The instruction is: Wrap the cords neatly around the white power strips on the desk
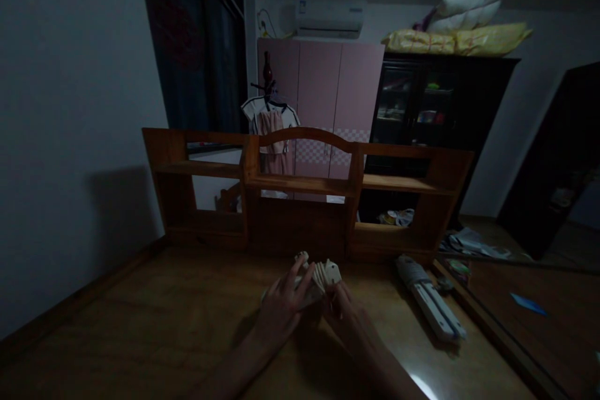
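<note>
At lower centre, the left hand (281,307) and right hand (345,314) pinch a pale fanned stack of thin card-like pieces (324,274) over the brown wooden surface (164,325). A loosened pinch could scatter them.

Both bare forearms reached forward from below and drew together. The left hand (281,307) lay palm down, its fingers stretched forward and slightly spread. The right hand (349,319) sat just beside it, its fingers curled inward.
</note>
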`<state>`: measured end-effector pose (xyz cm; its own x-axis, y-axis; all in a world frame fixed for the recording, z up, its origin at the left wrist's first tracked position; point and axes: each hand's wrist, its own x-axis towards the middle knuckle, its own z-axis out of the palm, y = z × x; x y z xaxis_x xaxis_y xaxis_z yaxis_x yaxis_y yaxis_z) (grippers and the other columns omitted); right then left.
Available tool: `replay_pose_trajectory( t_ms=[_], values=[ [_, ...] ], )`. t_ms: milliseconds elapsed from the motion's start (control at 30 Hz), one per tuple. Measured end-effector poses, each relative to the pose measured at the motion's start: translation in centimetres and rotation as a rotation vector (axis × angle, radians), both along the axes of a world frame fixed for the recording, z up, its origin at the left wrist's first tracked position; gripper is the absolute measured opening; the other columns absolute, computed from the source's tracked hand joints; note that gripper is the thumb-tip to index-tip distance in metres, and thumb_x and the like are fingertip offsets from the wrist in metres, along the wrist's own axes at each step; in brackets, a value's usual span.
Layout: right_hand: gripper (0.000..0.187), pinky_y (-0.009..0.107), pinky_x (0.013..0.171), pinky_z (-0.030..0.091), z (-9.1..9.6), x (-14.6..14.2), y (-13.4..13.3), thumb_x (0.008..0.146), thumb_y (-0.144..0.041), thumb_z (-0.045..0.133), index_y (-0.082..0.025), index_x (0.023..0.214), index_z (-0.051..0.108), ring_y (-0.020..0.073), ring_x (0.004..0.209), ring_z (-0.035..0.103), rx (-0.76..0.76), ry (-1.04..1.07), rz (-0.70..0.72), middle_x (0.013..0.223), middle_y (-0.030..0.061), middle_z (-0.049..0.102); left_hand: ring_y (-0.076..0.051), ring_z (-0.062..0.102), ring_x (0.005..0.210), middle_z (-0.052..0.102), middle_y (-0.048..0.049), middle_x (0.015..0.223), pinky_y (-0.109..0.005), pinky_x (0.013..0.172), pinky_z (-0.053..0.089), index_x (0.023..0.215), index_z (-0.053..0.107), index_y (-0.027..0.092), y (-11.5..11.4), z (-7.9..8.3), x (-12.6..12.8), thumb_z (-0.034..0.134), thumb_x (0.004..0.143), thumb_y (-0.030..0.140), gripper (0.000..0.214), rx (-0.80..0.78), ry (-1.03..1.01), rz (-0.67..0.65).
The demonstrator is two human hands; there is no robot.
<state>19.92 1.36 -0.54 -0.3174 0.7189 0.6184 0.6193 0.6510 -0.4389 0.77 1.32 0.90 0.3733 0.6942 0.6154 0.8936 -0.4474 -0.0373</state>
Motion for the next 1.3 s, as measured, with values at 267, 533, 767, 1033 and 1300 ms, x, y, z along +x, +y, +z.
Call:
replay_pose_trajectory(
  t_ms=[267, 533, 767, 1033, 1300],
  values=[
    [0.022, 0.026, 0.059, 0.043, -0.3, 0.9, 0.2, 0.097, -0.037, 0.04, -0.019, 0.089, 0.049, 0.0151, 0.066, 0.058, -0.251, 0.116, -0.052, 0.082, 0.0049, 0.06, -0.026, 0.051, 0.121, -0.004, -0.0086, 0.157, -0.037, 0.089, 0.051, 0.15, 0.014, 0.036, -0.7, -0.5, 0.3, 0.067, 0.069, 0.009, 0.1, -0.114, -0.174, -0.029],
    [0.024, 0.027, 0.062, 0.048, 0.2, 1.0, -0.1, 0.098, -0.042, 0.039, -0.019, 0.095, 0.046, 0.0155, 0.063, 0.062, -0.384, 0.468, 0.018, 0.074, 0.0032, 0.062, -0.027, 0.025, 0.14, 0.001, -0.0114, 0.157, -0.038, 0.099, 0.046, 0.151, -0.003, 0.023, -0.3, -0.2, -0.3, 0.071, 0.069, 0.023, 0.111, -0.198, -0.528, -0.096],
    [0.023, 0.031, 0.068, 0.052, 0.1, 1.7, 0.6, 0.094, -0.043, 0.047, -0.02, 0.093, 0.045, 0.0162, 0.073, 0.06, -0.486, 0.787, 0.116, 0.086, 0.0031, 0.058, -0.021, 0.035, 0.135, 0.03, -0.0108, 0.15, -0.035, 0.111, 0.034, 0.151, -0.003, 0.017, -0.5, -0.9, -0.7, 0.063, 0.082, 0.033, 0.097, -0.137, -0.498, -0.293],
    [0.026, 0.022, 0.065, 0.046, 0.8, 3.0, 1.2, 0.085, -0.044, 0.06, -0.02, 0.094, 0.052, 0.0133, 0.076, 0.055, -0.58, 1.011, 0.033, 0.088, 0.0008, 0.059, -0.025, 0.049, 0.119, 0.048, -0.0138, 0.134, -0.038, 0.103, 0.04, 0.151, 0.015, 0.015, -0.6, -1.2, -0.9, 0.063, 0.08, 0.045, 0.09, -0.088, -0.277, -0.391],
    [0.026, 0.038, 0.081, 0.053, 0.8, 4.0, 2.6, 0.087, -0.048, 0.051, -0.023, 0.09, 0.056, 0.0245, 0.097, 0.063, -0.54, 1.013, 0.072, 0.1, 0.0102, 0.064, -0.027, 0.051, 0.113, 0.052, -0.0123, 0.129, -0.04, 0.1, 0.042, 0.15, 0.019, 0.018, -0.7, -0.9, -0.6, 0.063, 0.08, 0.041, 0.086, -0.084, -0.284, -0.259]
  ],
)
